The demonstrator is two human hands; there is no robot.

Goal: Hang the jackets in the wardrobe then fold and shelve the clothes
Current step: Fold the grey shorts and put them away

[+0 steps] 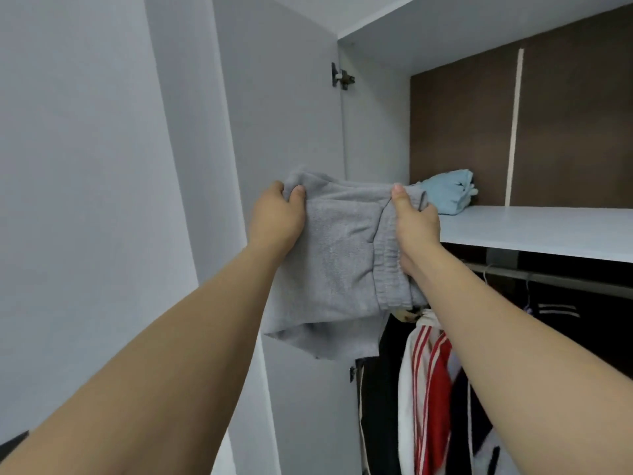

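Both my hands hold a folded grey garment raised in front of the wardrobe, at the height of the white shelf. My left hand grips its left edge with the thumb on top. My right hand grips its right side by the elastic waistband. The garment's lower edge hangs loose. A folded light-blue garment lies on the shelf just right of my right hand. Below the shelf, a white jacket with red stripes and dark jackets hang from the rail.
The open wardrobe door stands to the left, with a hinge near its top. The wardrobe's back panel is brown. The shelf stretches bare to the right of the blue garment.
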